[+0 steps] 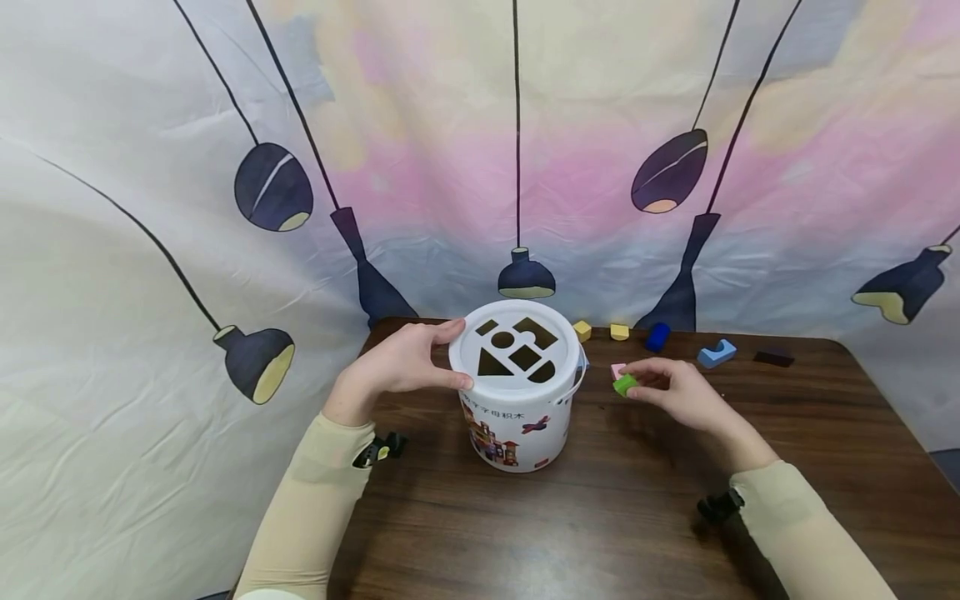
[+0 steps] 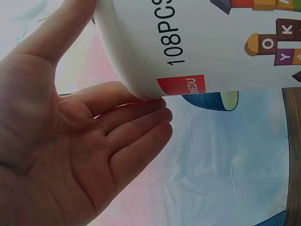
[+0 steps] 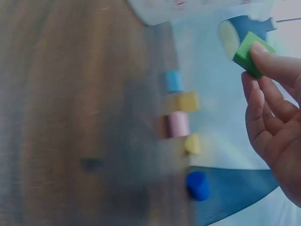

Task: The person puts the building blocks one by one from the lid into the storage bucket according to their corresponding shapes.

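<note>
A white lidded bucket (image 1: 517, 429) stands on the table, and its lid (image 1: 491, 383) has several shaped cut-out holes. My left hand (image 1: 397, 360) holds the bucket at the rim, with the thumb at the front and the fingers towards the back. In the left wrist view the fingertips (image 2: 162, 115) touch the rim. My right hand (image 1: 678, 392) pinches a green block (image 3: 249, 54) between thumb and fingers, just right of the bucket and above the table. A pink block (image 1: 617, 371) lies behind the green block in the head view, partly hidden.
Along the table's (image 1: 600, 517) back edge lie a yellow block (image 1: 582, 331), another yellow piece (image 1: 619, 332), a dark blue cylinder (image 1: 657, 337), a light blue arch block (image 1: 717, 354) and a dark flat block (image 1: 774, 357). A light blue block (image 3: 173, 81) is near the bucket. A printed curtain (image 1: 450, 167) hangs behind.
</note>
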{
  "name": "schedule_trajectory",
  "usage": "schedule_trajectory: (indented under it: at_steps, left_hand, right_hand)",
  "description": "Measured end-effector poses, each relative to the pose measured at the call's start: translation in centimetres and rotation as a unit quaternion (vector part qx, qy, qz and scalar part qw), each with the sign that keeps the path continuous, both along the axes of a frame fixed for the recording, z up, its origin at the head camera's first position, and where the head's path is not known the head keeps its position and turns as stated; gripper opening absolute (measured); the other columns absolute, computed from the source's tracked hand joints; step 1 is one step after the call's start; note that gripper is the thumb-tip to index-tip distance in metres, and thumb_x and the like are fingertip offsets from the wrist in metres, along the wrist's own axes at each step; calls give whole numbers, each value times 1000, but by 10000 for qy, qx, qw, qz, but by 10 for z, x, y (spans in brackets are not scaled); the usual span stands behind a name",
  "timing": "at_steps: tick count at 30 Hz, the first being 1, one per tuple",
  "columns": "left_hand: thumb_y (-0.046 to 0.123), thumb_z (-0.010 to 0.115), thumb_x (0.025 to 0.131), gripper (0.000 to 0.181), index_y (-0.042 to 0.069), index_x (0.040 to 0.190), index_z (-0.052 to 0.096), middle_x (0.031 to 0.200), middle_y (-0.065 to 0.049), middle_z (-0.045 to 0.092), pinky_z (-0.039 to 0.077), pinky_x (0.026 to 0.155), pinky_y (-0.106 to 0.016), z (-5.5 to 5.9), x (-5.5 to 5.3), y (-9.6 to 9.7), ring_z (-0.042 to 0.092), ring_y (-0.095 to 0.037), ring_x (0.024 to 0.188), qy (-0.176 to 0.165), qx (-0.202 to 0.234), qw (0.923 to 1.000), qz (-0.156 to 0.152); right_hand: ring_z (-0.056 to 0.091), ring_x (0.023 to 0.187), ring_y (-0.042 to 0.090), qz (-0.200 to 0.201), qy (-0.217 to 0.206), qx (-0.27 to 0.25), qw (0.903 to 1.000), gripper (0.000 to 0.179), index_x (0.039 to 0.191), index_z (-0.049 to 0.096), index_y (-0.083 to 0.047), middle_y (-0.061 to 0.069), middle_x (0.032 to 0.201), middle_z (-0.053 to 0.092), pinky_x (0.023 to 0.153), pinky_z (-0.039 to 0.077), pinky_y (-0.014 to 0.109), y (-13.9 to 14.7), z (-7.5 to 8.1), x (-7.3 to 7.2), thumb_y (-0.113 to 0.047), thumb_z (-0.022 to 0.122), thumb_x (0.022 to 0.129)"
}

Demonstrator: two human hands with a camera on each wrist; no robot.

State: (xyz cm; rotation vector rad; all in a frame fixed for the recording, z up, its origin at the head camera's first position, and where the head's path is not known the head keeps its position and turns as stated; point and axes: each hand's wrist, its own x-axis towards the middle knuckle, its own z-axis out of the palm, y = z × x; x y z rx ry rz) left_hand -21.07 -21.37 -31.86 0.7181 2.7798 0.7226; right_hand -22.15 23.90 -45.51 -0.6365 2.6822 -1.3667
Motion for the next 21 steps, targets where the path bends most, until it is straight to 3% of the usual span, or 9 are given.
schedule_trajectory:
  at_steps: [3, 10, 14, 21]
  left_hand:
    - [53, 91, 83, 104, 9, 163, 42, 168, -5, 39, 41, 119, -48, 0, 0, 0, 38, -26, 154, 13, -7, 10000, 2]
    - [53, 91, 83, 104, 10, 163, 42, 168, -4, 40, 41, 120, -48, -1, 0, 1, 38, -25, 154, 41, 5, 10000, -7]
    - [53, 91, 83, 104, 10, 163, 42, 168, -5, 40, 41, 119, -48, 0, 0, 1, 38, -26, 154, 35, -7, 10000, 18]
    - [54, 91, 83, 104, 9, 163, 43, 168, -5, 40, 41, 119, -49, 0, 1, 0, 39, -27, 154, 23, 26, 10000, 49]
  right_hand:
    - [70, 110, 26, -94, 188, -35, 9998, 36, 138, 72, -11, 8, 126, 73, 83, 60, 30, -2, 17, -2, -22, 74, 104]
    - [72, 96, 20, -384, 924, -398, 9942, 35, 138, 72, -10, 10, 119, 75, 74, 59, 25, -13, 58, -5, -19, 75, 104]
    - [73, 94, 20, -469, 1042, -606, 9916, 34, 137, 73, -14, 7, 122, 74, 75, 60, 27, -24, 78, -8, -21, 74, 104]
    - [71, 105, 21, 249, 1356, -503, 9892, 30, 132, 76, -13, 5, 130, 71, 82, 60, 26, -58, 104, -26, -16, 76, 102]
